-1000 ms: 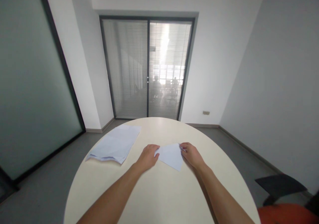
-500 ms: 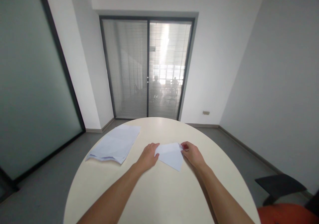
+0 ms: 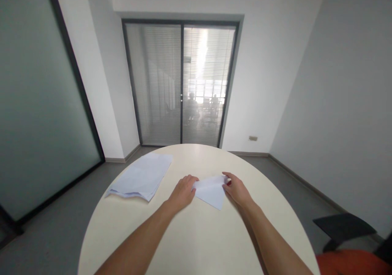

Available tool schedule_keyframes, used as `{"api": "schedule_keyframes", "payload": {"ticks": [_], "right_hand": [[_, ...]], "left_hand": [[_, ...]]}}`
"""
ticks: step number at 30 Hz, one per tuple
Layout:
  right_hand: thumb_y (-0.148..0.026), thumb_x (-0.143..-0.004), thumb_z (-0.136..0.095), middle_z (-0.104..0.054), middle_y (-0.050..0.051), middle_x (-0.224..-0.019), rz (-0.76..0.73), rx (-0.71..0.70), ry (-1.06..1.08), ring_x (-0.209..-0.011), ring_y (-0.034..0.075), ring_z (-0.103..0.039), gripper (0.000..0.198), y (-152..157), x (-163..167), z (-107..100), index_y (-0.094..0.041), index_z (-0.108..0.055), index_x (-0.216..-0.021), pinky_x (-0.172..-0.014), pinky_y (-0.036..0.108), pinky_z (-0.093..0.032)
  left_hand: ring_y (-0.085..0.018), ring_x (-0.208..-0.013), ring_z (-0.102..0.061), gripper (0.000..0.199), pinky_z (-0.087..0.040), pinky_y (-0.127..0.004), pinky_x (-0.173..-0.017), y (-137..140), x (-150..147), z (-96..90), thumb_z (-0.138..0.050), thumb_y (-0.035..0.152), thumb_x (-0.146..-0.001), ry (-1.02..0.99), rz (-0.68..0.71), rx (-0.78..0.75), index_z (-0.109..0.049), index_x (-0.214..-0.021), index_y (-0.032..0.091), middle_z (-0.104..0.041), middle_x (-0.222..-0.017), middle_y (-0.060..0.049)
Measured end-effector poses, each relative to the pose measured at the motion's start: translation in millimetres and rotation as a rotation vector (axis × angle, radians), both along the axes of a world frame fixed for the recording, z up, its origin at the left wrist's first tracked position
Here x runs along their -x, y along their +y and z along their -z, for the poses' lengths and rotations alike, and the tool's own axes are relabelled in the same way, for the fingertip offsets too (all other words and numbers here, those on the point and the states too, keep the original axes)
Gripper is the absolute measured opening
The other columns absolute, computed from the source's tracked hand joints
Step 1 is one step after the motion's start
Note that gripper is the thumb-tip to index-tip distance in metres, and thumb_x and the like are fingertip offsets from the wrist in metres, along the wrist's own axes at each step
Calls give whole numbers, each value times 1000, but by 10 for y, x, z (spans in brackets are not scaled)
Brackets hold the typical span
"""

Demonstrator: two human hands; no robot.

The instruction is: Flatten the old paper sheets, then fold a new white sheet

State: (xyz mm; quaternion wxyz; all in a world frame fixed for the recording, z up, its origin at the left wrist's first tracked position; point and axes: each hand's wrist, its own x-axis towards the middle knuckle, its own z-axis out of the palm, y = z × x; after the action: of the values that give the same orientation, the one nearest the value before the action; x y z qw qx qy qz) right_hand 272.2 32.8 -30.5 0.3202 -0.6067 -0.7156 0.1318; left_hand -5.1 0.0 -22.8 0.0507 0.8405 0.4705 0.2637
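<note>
A folded sheet of white paper (image 3: 211, 192) lies on the round cream table (image 3: 196, 238), one pointed corner toward me. At the paper's left end my left hand (image 3: 183, 191) is closed on the edge, thumb on the near side and fingers on the far side. My right hand (image 3: 235, 188) pinches the far right corner between thumb and fingers. The far edge of the paper is bent up along a strip between both hands. Fingertips of both hands are partly hidden by the paper.
A stack of white paper sheets (image 3: 142, 175) with curled near edges lies at the table's left. To the right stands a chair with a red seat (image 3: 352, 262) and black armrest (image 3: 344, 228). Beyond the table is a glass door with blinds (image 3: 159, 87).
The far edge of the folded paper has been lifted and bent over toward me. Both hands have shifted only slightly, with the right fingers moving along the corner.
</note>
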Motion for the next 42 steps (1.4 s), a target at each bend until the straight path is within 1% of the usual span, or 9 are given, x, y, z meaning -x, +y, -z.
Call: {"api": "schedule_keyframes", "payload": {"ticks": [7,11,14,22,29,34,37,39,42], "right_hand": [[-17,-78,-56,-69,7,-114,-28,-17,-60,-94,20,-65,46,-11,-11,-21,-20,-66,-123,-90,30,-48],[-18,-80,-55,-73,8,-105,-31,-12,-116,-93,21,-66,32,-47,-7,-81,-19,-74,-105,-88,31,-48],[-17,-80,-54,-75,8,-102,-32,20,-105,-94,22,-68,29,-55,-23,-102,-18,-76,-99,-87,30,-49],[-12,-79,-54,-76,8,-101,-60,29,-120,-95,21,-68,30,-35,-54,-97,-17,-76,-99,-87,28,-49],[-14,-82,-56,-73,7,-109,6,55,-236,-106,23,-65,30,-85,-47,-144,-21,-75,-104,-92,30,-47],[-15,-85,-53,-74,8,-112,39,38,-305,-111,23,-63,34,-70,-74,-120,-20,-75,-109,-97,31,-45],[-13,-85,-50,-73,8,-116,-3,25,-345,-115,23,-60,39,-52,-68,-96,-18,-74,-115,-102,30,-42],[-13,-85,-49,-73,8,-117,-29,19,-372,-116,23,-60,40,-59,-43,-103,-18,-73,-117,-103,30,-41],[-12,-85,-47,-74,6,-116,-93,5,-409,-114,23,-60,39,-112,22,-165,-20,-75,-112,-102,30,-41]], "left_hand": [[-22,-99,-58,21,-43,-34,-89,-29,-27,-46,-49,11,-89,62,-5,-7,-61,-102,20,-65,-102,-5],[-21,-98,-60,21,-44,-33,-88,-26,-21,-65,-49,11,-90,86,11,-5,-65,-101,20,-68,-101,-5],[-21,-98,-61,22,-44,-34,-89,-26,8,-84,-50,12,-91,105,37,-3,-67,-102,20,-70,-103,-5],[-20,-95,-64,22,-45,-33,-87,-36,75,-140,-53,14,-91,185,171,-53,-71,-101,22,-73,-103,-3],[-21,-92,-65,16,-44,-33,-84,-54,124,-193,-61,18,-84,270,254,-80,-72,-95,23,-75,-96,-1],[-20,-91,-64,14,-44,-33,-81,-76,102,-219,-54,20,-93,288,224,-93,-68,-92,23,-74,-92,-1],[-21,-93,-63,16,-44,-34,-81,-82,86,-227,-51,20,-95,308,160,-98,-66,-91,22,-73,-91,-2],[-23,-96,-62,16,-44,-36,-82,-88,81,-230,-51,25,-96,316,126,-99,-66,-91,22,-72,-93,-4],[-25,-100,-60,21,-44,-39,-86,-104,70,-227,-49,33,-98,318,86,-99,-66,-97,21,-71,-102,-6]]}}
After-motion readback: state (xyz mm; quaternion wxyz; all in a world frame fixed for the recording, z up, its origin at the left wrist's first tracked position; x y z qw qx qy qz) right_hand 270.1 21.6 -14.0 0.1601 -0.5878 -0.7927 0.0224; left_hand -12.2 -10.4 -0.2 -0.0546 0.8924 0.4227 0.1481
